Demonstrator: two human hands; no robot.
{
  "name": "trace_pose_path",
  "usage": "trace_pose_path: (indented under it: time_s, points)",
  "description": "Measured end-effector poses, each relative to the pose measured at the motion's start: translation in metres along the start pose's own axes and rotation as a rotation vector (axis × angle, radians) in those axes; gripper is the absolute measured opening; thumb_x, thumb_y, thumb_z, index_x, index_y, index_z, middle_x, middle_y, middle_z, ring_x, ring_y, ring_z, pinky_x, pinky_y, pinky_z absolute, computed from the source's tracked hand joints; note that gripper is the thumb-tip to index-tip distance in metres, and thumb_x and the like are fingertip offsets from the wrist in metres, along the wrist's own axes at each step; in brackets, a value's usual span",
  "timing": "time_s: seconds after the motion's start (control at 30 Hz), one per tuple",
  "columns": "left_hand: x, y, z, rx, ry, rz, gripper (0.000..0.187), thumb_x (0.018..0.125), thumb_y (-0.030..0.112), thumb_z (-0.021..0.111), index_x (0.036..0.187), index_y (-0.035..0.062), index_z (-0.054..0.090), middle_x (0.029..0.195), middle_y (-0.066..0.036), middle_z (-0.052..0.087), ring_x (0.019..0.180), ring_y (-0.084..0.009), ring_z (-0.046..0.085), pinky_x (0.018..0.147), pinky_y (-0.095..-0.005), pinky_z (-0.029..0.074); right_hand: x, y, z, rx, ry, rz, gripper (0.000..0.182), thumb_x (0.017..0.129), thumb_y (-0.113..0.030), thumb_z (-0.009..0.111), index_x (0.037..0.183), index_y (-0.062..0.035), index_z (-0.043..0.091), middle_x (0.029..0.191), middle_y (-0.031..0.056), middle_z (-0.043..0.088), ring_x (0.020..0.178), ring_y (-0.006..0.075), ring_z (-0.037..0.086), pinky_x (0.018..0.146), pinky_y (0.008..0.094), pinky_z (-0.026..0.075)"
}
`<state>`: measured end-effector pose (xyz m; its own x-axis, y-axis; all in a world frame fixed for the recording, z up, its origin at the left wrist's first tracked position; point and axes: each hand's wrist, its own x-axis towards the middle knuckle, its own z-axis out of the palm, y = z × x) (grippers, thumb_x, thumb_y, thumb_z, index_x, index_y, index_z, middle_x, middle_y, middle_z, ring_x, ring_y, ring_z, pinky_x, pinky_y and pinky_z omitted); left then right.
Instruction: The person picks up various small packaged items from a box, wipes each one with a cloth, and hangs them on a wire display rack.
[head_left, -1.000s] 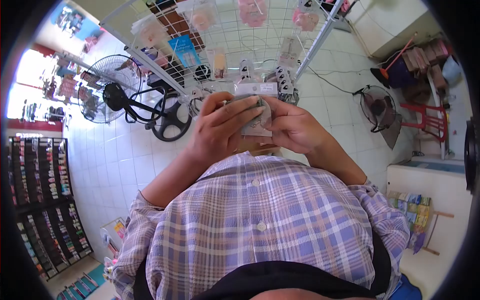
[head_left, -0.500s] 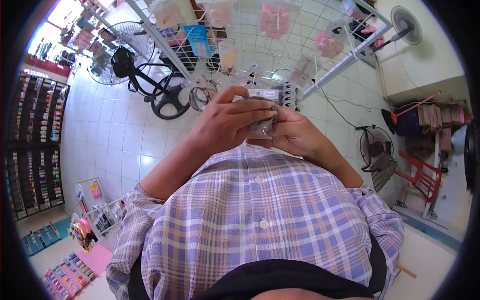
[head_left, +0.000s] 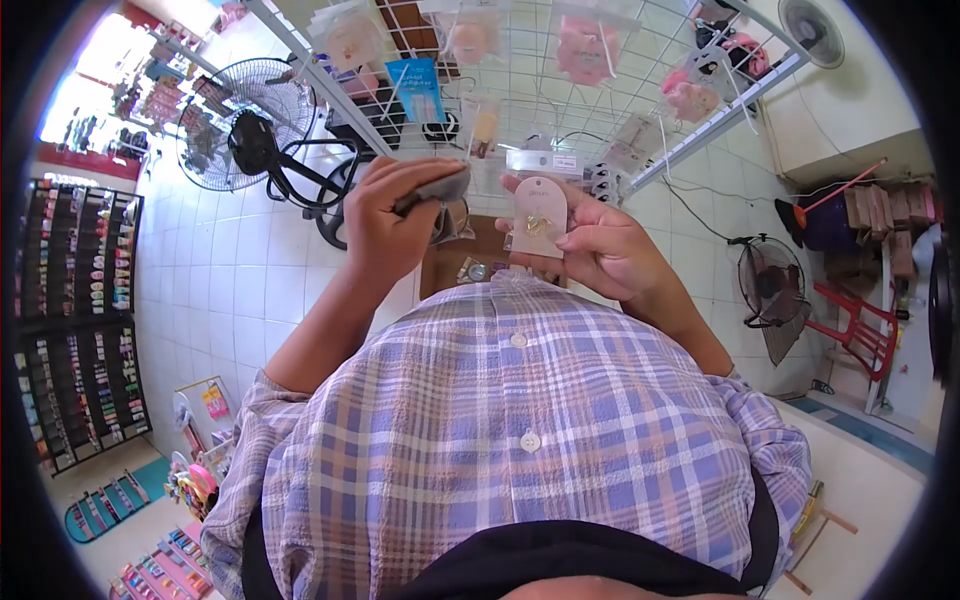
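In the head view, my left hand (head_left: 380, 225) is closed around a folded grey cloth (head_left: 443, 187), whose edge sticks out past the fingertips. To the right of it, my right hand (head_left: 610, 250) grips a pale pink jewelry card (head_left: 541, 200) in a clear plastic sleeve, thumb on its front. A small gold-coloured piece is fixed to the lower half of the card; its exact shape is too small to make out. A gap separates the cloth from the card. Both hands are raised in front of my plaid shirt.
A white wire display rack (head_left: 520, 100) with packaged accessories hangs ahead. Below my hands is a brown box (head_left: 440, 268) with small items. Black fans (head_left: 250, 140) stand at left and right, the right one near a red chair (head_left: 855, 325). A dark display board (head_left: 85, 330) stands at far left.
My left hand has moved left with the cloth, away from the package. The card in my right hand now shows its front. The brown box has come into view below.
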<state>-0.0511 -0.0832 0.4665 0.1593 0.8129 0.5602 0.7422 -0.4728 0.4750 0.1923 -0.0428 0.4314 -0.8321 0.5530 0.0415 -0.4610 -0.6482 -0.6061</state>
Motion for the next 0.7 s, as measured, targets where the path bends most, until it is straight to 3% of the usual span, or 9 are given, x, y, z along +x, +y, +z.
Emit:
trace_pose_path:
  time_s: [0.07,0.13,0.2,0.3,0.57,0.63,0.7]
  points:
    - [0.004,0.000,-0.001,-0.077,0.120,-0.020,0.039,0.063,-0.003,0.060,0.099,0.0072,0.072,0.102,-0.008,0.070,0.084,-0.0233,0.061,0.081,-0.0313,0.047,0.010,0.005,0.001,0.020,0.005,0.000,0.050,0.093,-0.002,0.038,0.142,-0.0020,0.029,0.137,0.0148,0.042,0.125,0.0268,0.046,0.106,0.0440,0.038]
    - [0.007,0.009,0.008,-0.027,0.069,0.042,0.040,0.063,-0.004,0.059,0.100,0.0065,0.072,0.103,-0.008,0.070,0.085,-0.0238,0.060,0.081,-0.0313,0.047,0.016,0.011,-0.001,0.044,0.018,0.006,0.044,0.098,-0.010,0.037,0.141,-0.0009,0.030,0.137,0.0152,0.042,0.126,0.0272,0.046,0.106,0.0449,0.038]
    - [0.002,0.004,0.014,0.038,-0.018,0.143,0.043,0.062,-0.002,0.059,0.103,0.0060,0.070,0.107,-0.007,0.069,0.084,-0.0248,0.058,0.080,-0.0311,0.047,0.024,0.019,-0.003,0.217,0.012,0.000,0.045,0.103,-0.026,0.031,0.139,0.0014,0.030,0.137,0.0157,0.042,0.126,0.0286,0.045,0.106,0.0469,0.038]
    - [-0.006,-0.010,0.010,0.075,-0.063,0.183,0.044,0.063,0.000,0.059,0.105,0.0071,0.070,0.109,-0.006,0.068,0.080,-0.0245,0.056,0.077,-0.0314,0.047,0.039,0.023,0.011,0.281,0.178,-0.081,0.048,0.103,-0.029,0.026,0.138,0.0034,0.029,0.137,0.0169,0.042,0.125,0.0306,0.045,0.106,0.0481,0.038]
    - [-0.018,-0.014,0.011,0.006,-0.087,0.287,0.045,0.061,-0.001,0.061,0.105,0.0057,0.070,0.109,-0.007,0.068,0.078,-0.0224,0.056,0.075,-0.0309,0.046,0.041,0.029,0.010,0.286,0.223,-0.233,0.045,0.104,-0.026,0.026,0.138,0.0032,0.030,0.137,0.0171,0.042,0.124,0.0295,0.046,0.106,0.0458,0.038]
    - [-0.020,-0.019,0.007,-0.095,-0.225,0.317,0.045,0.061,-0.002,0.063,0.105,0.0056,0.069,0.109,-0.007,0.068,0.079,-0.0209,0.058,0.074,-0.0303,0.046,0.038,0.028,0.007,0.272,0.257,-0.256,0.045,0.103,-0.026,0.027,0.138,0.0030,0.031,0.136,0.0168,0.043,0.124,0.0286,0.046,0.106,0.0450,0.039]
    - [-0.017,-0.015,0.009,-0.067,-0.122,0.287,0.044,0.062,-0.001,0.064,0.104,0.0059,0.070,0.109,-0.006,0.068,0.080,-0.0200,0.058,0.074,-0.0297,0.046,0.036,0.028,0.001,0.190,0.303,-0.238,0.049,0.103,-0.030,0.027,0.137,0.0052,0.031,0.140,0.0178,0.041,0.127,0.0311,0.043,0.107,0.0444,0.037]
